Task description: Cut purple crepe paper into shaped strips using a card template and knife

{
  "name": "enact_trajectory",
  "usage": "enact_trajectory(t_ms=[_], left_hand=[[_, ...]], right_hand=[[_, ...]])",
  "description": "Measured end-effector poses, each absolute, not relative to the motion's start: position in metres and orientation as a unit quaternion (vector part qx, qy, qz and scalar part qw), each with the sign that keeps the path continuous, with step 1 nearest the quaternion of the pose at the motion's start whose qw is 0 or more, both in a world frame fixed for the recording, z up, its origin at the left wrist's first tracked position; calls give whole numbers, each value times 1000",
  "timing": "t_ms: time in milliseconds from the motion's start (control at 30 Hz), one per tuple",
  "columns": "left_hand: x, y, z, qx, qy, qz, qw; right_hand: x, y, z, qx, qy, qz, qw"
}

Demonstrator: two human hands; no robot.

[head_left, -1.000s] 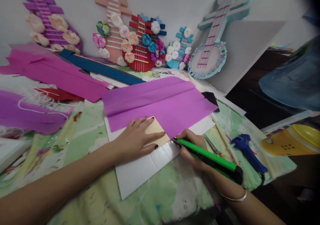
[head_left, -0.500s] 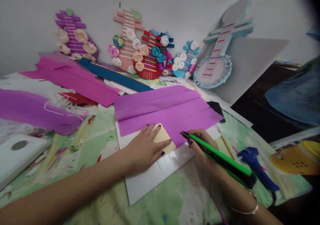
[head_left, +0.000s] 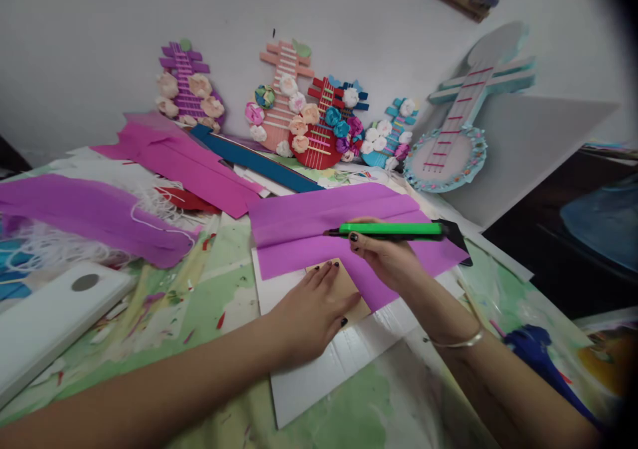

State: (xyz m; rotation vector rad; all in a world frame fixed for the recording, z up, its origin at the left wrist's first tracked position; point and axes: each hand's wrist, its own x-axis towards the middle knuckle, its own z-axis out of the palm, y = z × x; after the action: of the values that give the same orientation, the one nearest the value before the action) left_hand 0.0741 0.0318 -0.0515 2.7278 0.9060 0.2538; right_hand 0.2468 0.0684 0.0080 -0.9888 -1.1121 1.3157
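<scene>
Purple paper [head_left: 319,211] sits on our white board [head_left: 312,389]. We've got the left hand [head_left: 309,319] flat on a tan card [head_left: 347,281], fingers somewhat apart, and the right hand [head_left: 391,260] clamped round a green cutter [head_left: 389,228], tip over the paper.

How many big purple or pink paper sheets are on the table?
3: a purple sheet beside the tan card under the left hand; another purple sheet at far left; a pink sheet farther back between them. Others may be hidden.

We cannot see the beige card [head_left: 347,279] wholly under the left hand [head_left: 306,319]; the picture's edge cuts the white box [head_left: 54,333].
</scene>
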Motion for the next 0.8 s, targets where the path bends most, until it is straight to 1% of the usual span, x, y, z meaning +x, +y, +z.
enact_trajectory(t_ms=[200,333,467,600,800], left_hand=[[73,32,-58,940,301,101,126],[71,32,-60,935,304,122,139],[71,31,-62,932,306,131,142],[71,30,-62,932,305,136,142],[73,31,-57,932,313,106,153]], right_hand=[[238,97,-28,-430,-460,588,507],[243,99,-37,-387,-466,632,484],[243,99,-38,-394,-452,629,495],[243,102,-38,-426,-397,625,521],[241,104,-38,-430,-352,621,553]])
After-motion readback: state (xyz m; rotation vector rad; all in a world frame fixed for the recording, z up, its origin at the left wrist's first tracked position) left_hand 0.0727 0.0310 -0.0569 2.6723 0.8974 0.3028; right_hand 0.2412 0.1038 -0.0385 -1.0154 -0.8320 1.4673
